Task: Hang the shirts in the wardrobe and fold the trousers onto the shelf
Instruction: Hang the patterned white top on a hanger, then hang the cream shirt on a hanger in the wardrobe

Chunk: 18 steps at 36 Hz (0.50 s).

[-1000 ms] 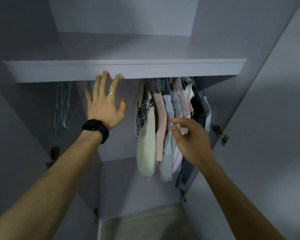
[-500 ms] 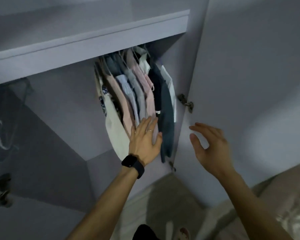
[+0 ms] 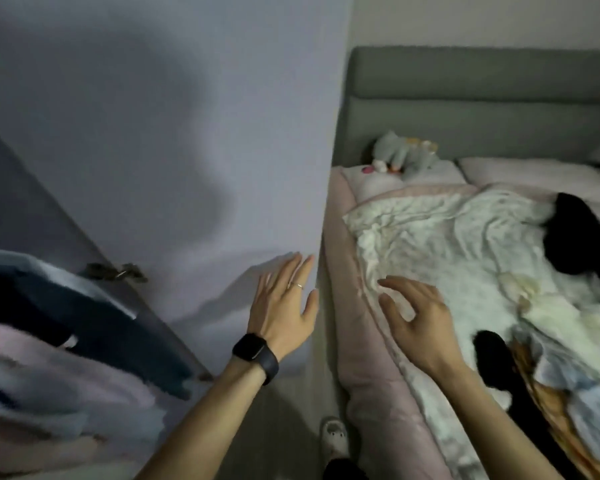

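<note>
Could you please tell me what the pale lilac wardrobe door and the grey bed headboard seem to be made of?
The pale lilac wardrobe door looks like smooth matt painted or laminated board: flat, seamless, no glare. The grey bed headboard looks padded and fabric-covered: rounded edges, a horizontal seam, dull surface.

A single wide-angle view, worn on the head, looks forward and steeply down along the open wardrobe door (image 3: 187, 133), which stands close and fills the upper left. Both forearms enter from the bottom edge: the left hand (image 3: 284, 313) at the door's right edge, the right hand (image 3: 416, 313) just right of it, over the bed (image 3: 336, 237). Left of the door, clothes (image 3: 49, 341) blur, very near. Right of it the headboard (image 3: 482, 81) lies farther off. Below it show floor (image 3: 284, 410) and a slipper (image 3: 333, 434).
</note>
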Tool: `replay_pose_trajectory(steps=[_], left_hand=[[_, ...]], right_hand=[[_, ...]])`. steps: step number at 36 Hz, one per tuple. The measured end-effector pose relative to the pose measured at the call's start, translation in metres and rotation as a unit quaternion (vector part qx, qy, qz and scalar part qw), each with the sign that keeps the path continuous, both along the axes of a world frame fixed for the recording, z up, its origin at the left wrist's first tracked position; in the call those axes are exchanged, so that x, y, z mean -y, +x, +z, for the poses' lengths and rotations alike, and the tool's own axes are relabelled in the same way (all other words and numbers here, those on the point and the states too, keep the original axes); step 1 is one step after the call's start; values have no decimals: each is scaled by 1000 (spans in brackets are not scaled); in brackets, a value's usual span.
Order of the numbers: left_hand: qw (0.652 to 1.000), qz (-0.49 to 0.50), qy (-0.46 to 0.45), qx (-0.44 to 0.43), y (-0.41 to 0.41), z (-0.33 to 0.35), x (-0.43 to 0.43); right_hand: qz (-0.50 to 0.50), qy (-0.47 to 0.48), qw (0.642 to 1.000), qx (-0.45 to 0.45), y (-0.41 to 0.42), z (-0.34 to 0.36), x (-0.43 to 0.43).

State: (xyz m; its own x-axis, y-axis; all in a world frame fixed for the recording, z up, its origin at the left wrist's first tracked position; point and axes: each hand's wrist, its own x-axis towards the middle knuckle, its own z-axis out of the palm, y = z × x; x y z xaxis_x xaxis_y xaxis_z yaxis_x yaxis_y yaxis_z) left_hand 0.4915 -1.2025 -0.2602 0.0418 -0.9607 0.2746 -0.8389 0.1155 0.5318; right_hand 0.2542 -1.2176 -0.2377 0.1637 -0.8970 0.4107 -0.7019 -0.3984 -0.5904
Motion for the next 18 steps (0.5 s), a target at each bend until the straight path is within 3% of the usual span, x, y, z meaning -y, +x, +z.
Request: replay_pose_trajectory(steps=[10,18], left_hand=[[972,-233,26,3,-129,-12,15],[935,-345,78,35,-218,-21,25]], right_hand=[[-266,99,958,-31,-128,-16,-99],[-385,138,912,-13,-194,-33,-153]])
